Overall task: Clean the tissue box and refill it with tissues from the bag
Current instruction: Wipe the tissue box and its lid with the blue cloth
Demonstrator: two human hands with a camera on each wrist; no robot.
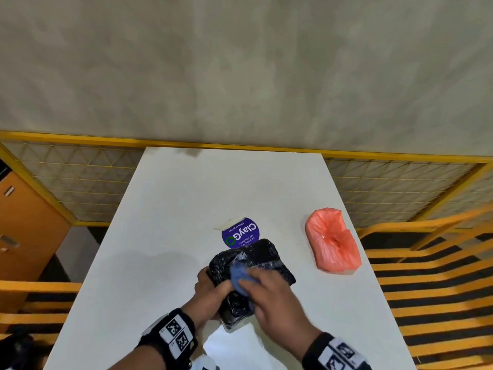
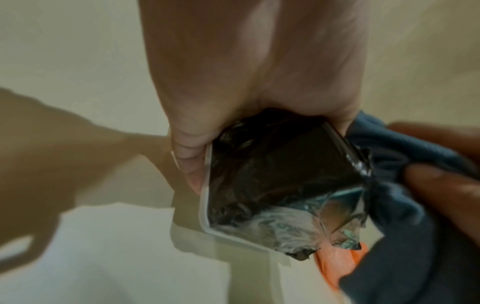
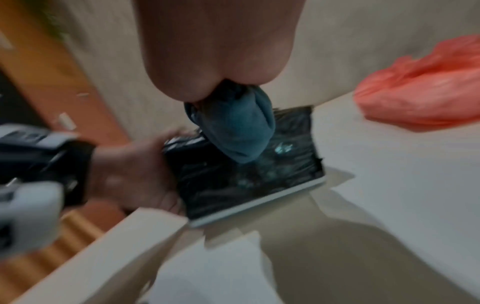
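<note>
The tissue box (image 1: pixel 256 265) is black and shiny with a white rim, and is tilted above the white table (image 1: pixel 165 209). My left hand (image 1: pixel 212 288) grips its near-left end; in the left wrist view the fingers (image 2: pixel 189 156) curl round the box (image 2: pixel 280 181). My right hand (image 1: pixel 269 295) holds a bunched blue cloth (image 1: pixel 240 276) against the box's top face. The right wrist view shows the cloth (image 3: pixel 239 131) pressed on the box (image 3: pixel 246 179). The red plastic bag (image 1: pixel 333 243) lies on the table to the right, untouched.
A round purple sticker (image 1: pixel 240 232) lies on the table just beyond the box. A yellow wire fence (image 1: pixel 80 180) runs behind the table. An orange cabinet (image 1: pixel 24 231) stands at the left, and orange-and-black striped floor (image 1: pixel 432 289) lies at the right.
</note>
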